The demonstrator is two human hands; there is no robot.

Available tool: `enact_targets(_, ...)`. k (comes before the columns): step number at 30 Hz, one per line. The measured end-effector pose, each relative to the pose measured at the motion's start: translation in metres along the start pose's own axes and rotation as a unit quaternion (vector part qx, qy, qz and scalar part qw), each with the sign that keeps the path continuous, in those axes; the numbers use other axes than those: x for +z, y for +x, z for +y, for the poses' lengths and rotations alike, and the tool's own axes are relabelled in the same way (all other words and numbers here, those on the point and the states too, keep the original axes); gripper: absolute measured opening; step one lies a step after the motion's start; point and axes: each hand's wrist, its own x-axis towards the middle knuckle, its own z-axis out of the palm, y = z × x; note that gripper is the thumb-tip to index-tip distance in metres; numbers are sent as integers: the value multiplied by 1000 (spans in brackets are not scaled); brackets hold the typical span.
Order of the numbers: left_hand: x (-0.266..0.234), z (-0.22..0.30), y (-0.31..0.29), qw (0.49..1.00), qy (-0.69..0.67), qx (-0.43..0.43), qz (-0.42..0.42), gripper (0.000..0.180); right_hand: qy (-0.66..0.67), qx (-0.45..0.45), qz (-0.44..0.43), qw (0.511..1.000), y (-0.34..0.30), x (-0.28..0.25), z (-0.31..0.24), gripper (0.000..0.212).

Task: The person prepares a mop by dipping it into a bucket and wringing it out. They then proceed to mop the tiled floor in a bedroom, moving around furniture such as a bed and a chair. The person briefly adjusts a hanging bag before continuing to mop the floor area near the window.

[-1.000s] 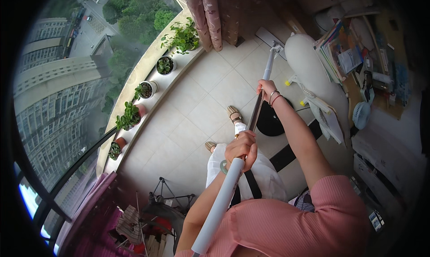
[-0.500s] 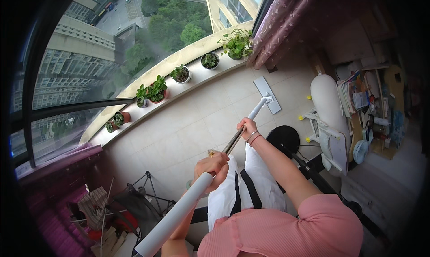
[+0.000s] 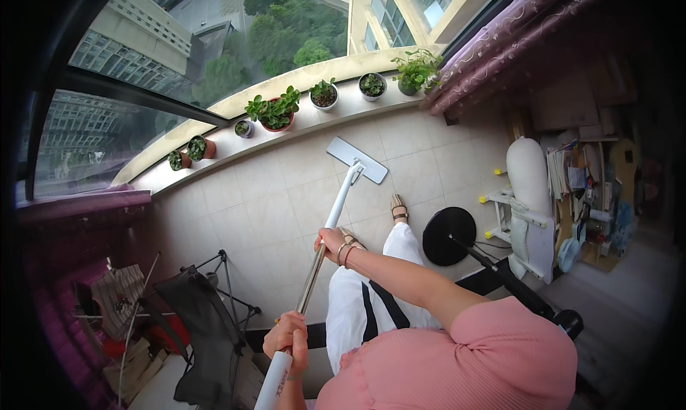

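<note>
Together, both hands are closed around the mop pole [image 3: 311, 281] — the left hand [image 3: 289, 338] beside the white sleeve [image 3: 274, 383], the right hand [image 3: 331, 243] farther along, near the white lower tube [image 3: 340, 204]. Ahead and slightly right of the right hand, the nearer of the two, the mop head [image 3: 355, 159] lies on the tiled floor [image 3: 264, 195] near the window ledge [image 3: 348, 101] — its long axis slanting from far left to near right, across the pole's line.

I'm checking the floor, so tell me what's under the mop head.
Pale floor tiles show around the mop head; its underside and whatever lies directly beneath are hidden.
</note>
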Motion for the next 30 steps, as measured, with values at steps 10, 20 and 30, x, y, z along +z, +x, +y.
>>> enact_targets(10, -17, 72, -47, 985, 89, -66, 133, 20, -141, 180, 16, 973, -55, 34, 106, 5)
enact_targets(20, 55, 73, 0, 989, 40, 48, 131, 19, -114, 82, -1, 990, -74, 2, -11, 8)
enact_targets(30, 145, -38, 55, 988, -109, 66, 90, 19, -65, -17, 35, 997, 5, -77, -186, 11)
